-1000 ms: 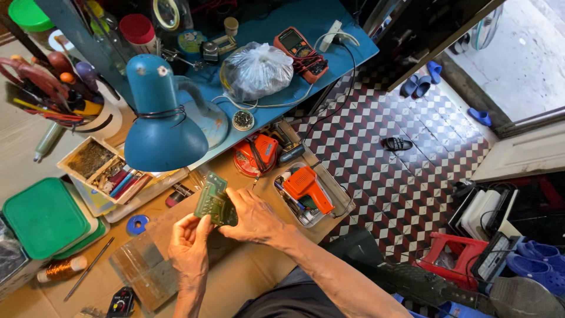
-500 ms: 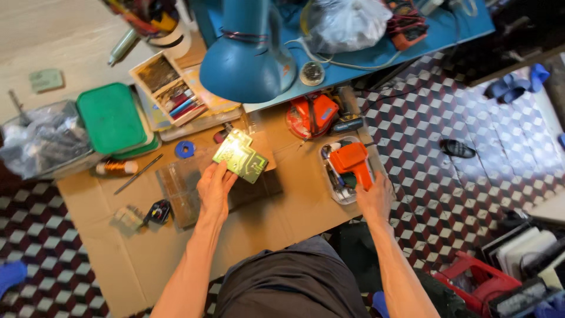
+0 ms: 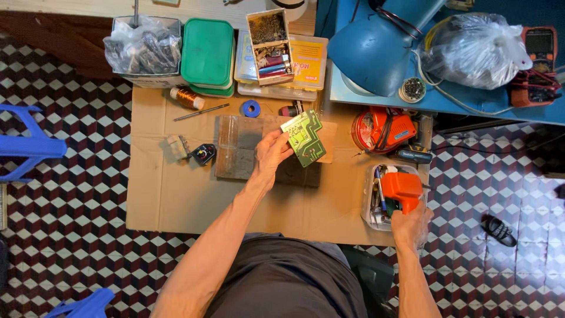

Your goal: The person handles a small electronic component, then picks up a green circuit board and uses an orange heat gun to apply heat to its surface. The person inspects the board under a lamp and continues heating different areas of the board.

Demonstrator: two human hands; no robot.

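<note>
Left hand [image 3: 272,154] had its fingers clamped on the green notched circuit board [image 3: 303,137], held over the dark wooden block [image 3: 241,147] mid-cardboard with bare cardboard sheet [image 3: 176,200] open toward the near edge. Right hand [image 3: 410,224] gripped the orange soldering gun [image 3: 401,188] in the clear plastic tray [image 3: 369,207] at the right edge. Blue lamp [image 3: 371,50] and orange reel [image 3: 382,129] crowded the far side.

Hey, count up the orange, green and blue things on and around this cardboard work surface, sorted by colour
Orange: 2, the soldering gun under the right hand and the round tool
Green: 2, the circuit board in the left hand and the green-lidded box
Blue: 2, the lamp and the tape roll
Total: 6
</note>
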